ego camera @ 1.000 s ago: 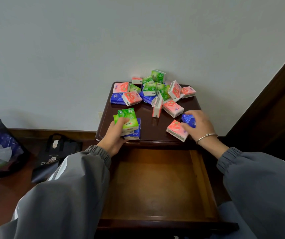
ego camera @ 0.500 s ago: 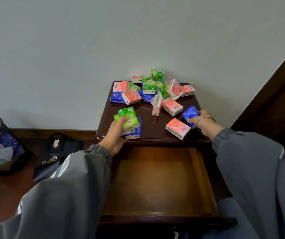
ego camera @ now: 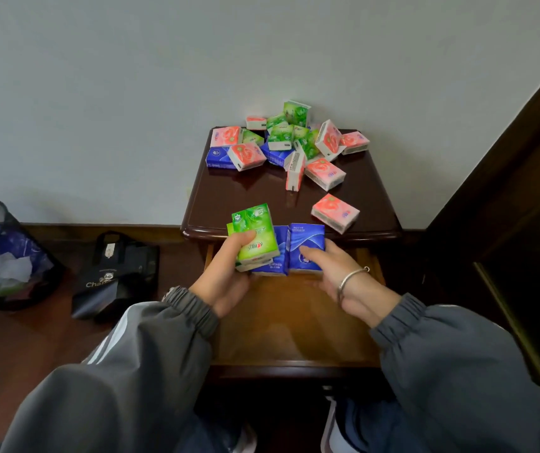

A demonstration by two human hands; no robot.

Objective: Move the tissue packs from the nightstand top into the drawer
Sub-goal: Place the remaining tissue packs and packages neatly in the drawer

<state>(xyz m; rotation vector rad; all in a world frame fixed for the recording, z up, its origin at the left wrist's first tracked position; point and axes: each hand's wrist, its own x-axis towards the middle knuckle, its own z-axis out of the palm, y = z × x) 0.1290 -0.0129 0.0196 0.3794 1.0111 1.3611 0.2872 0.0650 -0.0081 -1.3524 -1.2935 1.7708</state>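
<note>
Centrally, the left hand (ego camera: 226, 276) grips two stacked green packs (ego camera: 255, 233). The thumb presses on the top face and the fingers are hidden underneath. A blue pack (ego camera: 273, 253) sits below and to the right of the green ones, in the same grasp as far as can be seen. The right hand (ego camera: 337, 273) holds a second blue pack (ego camera: 306, 245) upright, with the thumb laid across its front and the fingers curled out of sight behind it. A silver bracelet (ego camera: 350, 279) circles the right wrist, and both arms wear grey sleeves (ego camera: 151, 348).

The two blue packs touch side by side. All the held packs are over the rear of the open drawer (ego camera: 294, 325), just in front of the nightstand's edge. Whether they touch the drawer floor cannot be told.

On the nightstand top (ego camera: 245, 197), a single pink pack (ego camera: 335, 212) lies near the front right edge. Well behind it, a loose pile of packs (ego camera: 289, 142) in pink, green and blue lies against the wall (ego camera: 164, 76).

On the floor to the left stand a black bag (ego camera: 118, 273) and, farther left, a mesh waste bin (ego camera: 4, 256) holding scraps.
</note>
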